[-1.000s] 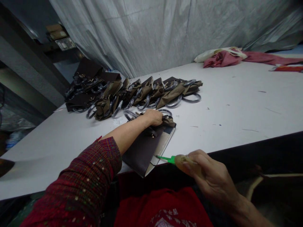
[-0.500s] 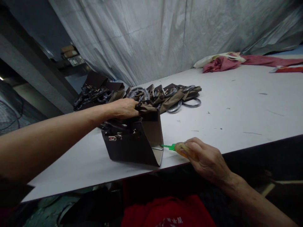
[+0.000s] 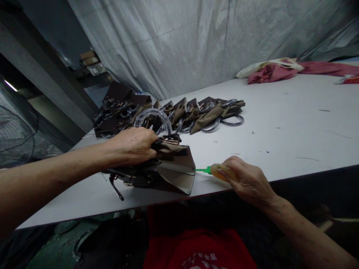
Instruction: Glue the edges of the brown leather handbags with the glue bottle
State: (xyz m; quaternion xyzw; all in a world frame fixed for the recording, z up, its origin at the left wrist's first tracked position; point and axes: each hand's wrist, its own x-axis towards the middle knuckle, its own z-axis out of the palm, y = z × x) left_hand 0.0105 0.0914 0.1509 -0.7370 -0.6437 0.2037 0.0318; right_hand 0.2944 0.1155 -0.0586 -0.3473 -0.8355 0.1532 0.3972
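Note:
A dark brown handbag lies tilted on the white table, its pale inner side facing right. My left hand is closed on the bag's upper part, near a zipper and brown lining; the fingertips are partly hidden. A clear plastic-wrapped handle arches up behind that hand. In my right hand is a squeeze bottle with yellowish contents and a thin green nozzle. The nozzle's tip is at the right edge of the bag, by the fold between its panels.
Several more brown handbags with wrapped handles lie in a row behind. Pink cloth rests at the table's back right. Thread scraps dot the white table, and a grey plastic sheet hangs behind it.
The bag has tipped over from nearly upright, so its front panel faces lower and more of the pale inside shows. The bottle's nozzle stays close to the bag's right edge.

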